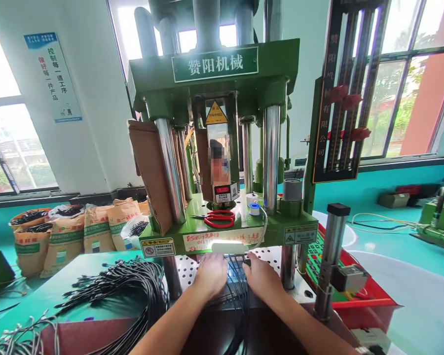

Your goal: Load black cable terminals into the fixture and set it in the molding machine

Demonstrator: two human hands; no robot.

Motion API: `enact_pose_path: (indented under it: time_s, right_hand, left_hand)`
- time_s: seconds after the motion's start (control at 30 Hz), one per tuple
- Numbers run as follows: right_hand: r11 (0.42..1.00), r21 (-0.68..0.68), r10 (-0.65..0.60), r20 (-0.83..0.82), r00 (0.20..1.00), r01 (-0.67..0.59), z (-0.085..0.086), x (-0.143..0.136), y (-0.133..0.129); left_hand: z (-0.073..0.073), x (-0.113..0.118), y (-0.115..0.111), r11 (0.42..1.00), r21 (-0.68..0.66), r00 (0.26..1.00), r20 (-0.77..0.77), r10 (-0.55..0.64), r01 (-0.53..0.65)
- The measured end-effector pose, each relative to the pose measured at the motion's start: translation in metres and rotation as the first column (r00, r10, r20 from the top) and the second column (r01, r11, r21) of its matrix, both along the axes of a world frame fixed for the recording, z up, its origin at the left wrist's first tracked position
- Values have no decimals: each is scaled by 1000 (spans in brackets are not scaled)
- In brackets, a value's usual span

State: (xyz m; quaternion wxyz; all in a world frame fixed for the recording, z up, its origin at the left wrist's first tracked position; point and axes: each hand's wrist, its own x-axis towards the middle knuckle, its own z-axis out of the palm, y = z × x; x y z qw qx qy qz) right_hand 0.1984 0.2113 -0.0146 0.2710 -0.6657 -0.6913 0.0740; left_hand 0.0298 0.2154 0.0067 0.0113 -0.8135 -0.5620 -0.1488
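Both hands reach under the green upper plate of a press [214,239], one on each side of a bundle of black cables [240,291]. My left hand [210,273] is left of the cables, blurred, palm down, its fingers unclear. My right hand [262,276] is to their right, thumb apart from the stretched fingers; its fingertips are partly hidden. Between the hands the cables run over a flat metal block [231,278] and hang down toward me. Whether either hand presses on the block cannot be made out. A perforated metal plate [187,270] lies beneath.
Red-handled scissors [220,218] and a blue-and-white spool [254,210] lie on the press plate. Finished-looking black cables [133,286] are heaped on the left table. A metal post [331,256] and a red tray [370,301] stand at the right. Sacks [64,241] line the back left.
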Motion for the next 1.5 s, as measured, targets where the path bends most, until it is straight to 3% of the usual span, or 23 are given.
enact_pose_path:
  time_s: [0.13, 0.43, 0.6, 0.73, 0.93, 1.23, 1.4, 1.5]
  right_hand:
    - [1000, -11, 6, 3, 1000, -6, -6, -11, -5]
    - [998, 66, 13, -72, 997, -8, -3, -7, 2]
    - [996, 86, 42, -87, 995, -34, -1, -6, 6]
    - [994, 104, 43, -75, 996, -36, 2, -4, 11]
    - [992, 109, 68, -28, 997, -64, 5, 5, 10]
    - [991, 61, 115, 23, 993, -117, -1, 1, -1]
    - [993, 44, 109, 33, 994, -110, -2, -2, 3]
    - [994, 39, 99, 39, 994, -100, -3, -2, 3]
  left_hand:
    - [-1, 6, -6, 997, -39, 997, -24, -73, 72]
    - [7, -22, -3, 970, -157, 978, -60, -198, 186]
    - [20, 0, -7, 974, -118, 979, -37, -201, 195]
    - [18, 18, -8, 963, -129, 969, -37, -245, 238]
    - [6, 18, -3, 959, -148, 967, -49, -251, 242]
    - [11, 13, -2, 963, -119, 967, -47, -250, 243]
    - [7, 6, -6, 984, -70, 985, -42, -168, 165]
    - [6, -1, -6, 979, -87, 981, -53, -188, 183]
